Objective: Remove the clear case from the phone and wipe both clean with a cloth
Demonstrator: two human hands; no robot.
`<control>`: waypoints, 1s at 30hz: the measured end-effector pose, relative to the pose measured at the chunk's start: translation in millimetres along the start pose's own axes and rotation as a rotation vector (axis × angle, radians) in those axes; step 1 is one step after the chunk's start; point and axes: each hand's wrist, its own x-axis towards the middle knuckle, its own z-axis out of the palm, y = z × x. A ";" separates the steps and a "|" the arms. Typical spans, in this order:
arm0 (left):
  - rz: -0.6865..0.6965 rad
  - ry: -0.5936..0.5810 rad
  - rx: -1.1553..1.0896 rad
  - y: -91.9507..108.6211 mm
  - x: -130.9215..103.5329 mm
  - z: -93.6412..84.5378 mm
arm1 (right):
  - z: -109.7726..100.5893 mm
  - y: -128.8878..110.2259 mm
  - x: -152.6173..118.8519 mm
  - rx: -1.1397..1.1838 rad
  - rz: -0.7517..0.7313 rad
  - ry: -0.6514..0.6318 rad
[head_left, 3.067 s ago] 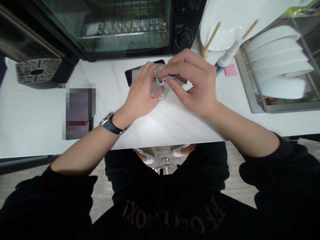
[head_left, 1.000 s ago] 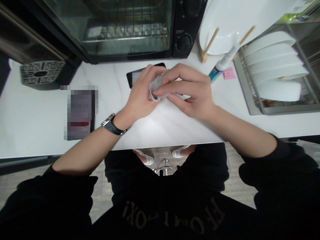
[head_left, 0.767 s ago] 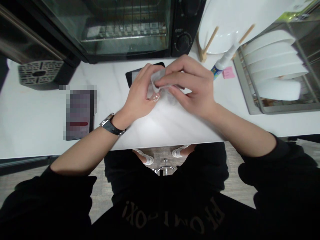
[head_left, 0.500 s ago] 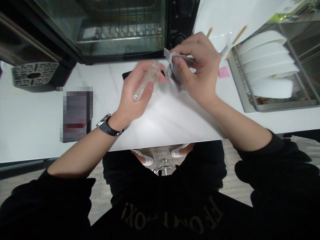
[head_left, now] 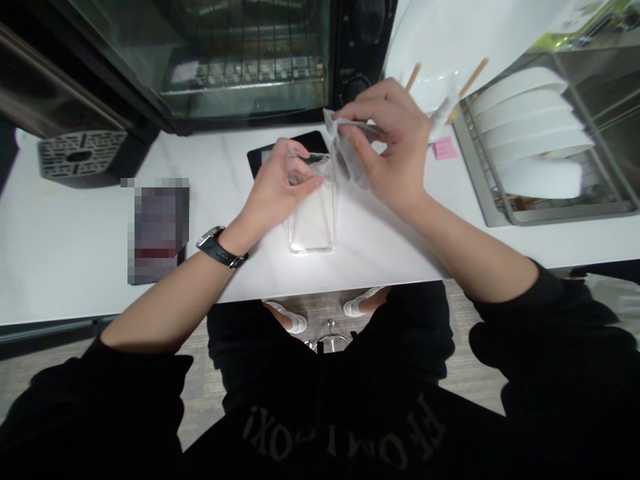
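Note:
My left hand (head_left: 284,180), with a dark watch on its wrist, pinches the upper end of a clear phone case (head_left: 313,227). The case is seen broad side on, over the white counter. Between the thumb and fingers of my right hand (head_left: 387,137) is a crumpled pale grey wipe (head_left: 347,157); I cannot tell if it is cloth or paper. Its hanging end is beside the case's upper right corner, perhaps touching it. Partly hidden behind my left hand, a flat black object (head_left: 313,141) lies on the counter.
A toaster oven (head_left: 250,113) stands at the back, beside a drip tray (head_left: 80,155). Left on the counter (head_left: 65,253) lies a blurred-out phone-like device (head_left: 157,230). To the right are a pink sticky note (head_left: 444,148) and a dish rack (head_left: 500,217) with white dishes (head_left: 537,140).
The clear case has turned in my left hand from edge-on to broad side on, its free end swinging toward me. My right hand keeps the wipe and has shifted slightly left and down.

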 end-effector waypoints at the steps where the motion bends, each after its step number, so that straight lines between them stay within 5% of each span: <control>1: 0.064 0.024 0.083 -3.2 -0.7 1.2 | -0.8 -0.4 -0.1 -0.011 -0.002 -0.018; 7: 0.287 0.026 0.526 -17.2 2.1 -4.9 | -4.6 -5.5 0.0 0.031 -0.081 -0.068; 12: 0.345 0.108 0.481 -18.3 8.0 -20.6 | -3.9 -6.0 0.1 0.082 -0.125 -0.069; 15: 0.261 0.188 0.501 -36.2 7.1 -30.1 | -3.7 -5.3 -0.9 0.087 -0.120 -0.083; 19: 0.100 0.059 0.586 -56.4 0.1 -32.9 | -4.4 -6.2 -1.8 0.040 -0.089 -0.122; 30: 0.126 0.139 0.530 -64.5 16.1 -40.6 | -3.4 -6.8 -1.7 0.013 -0.131 -0.132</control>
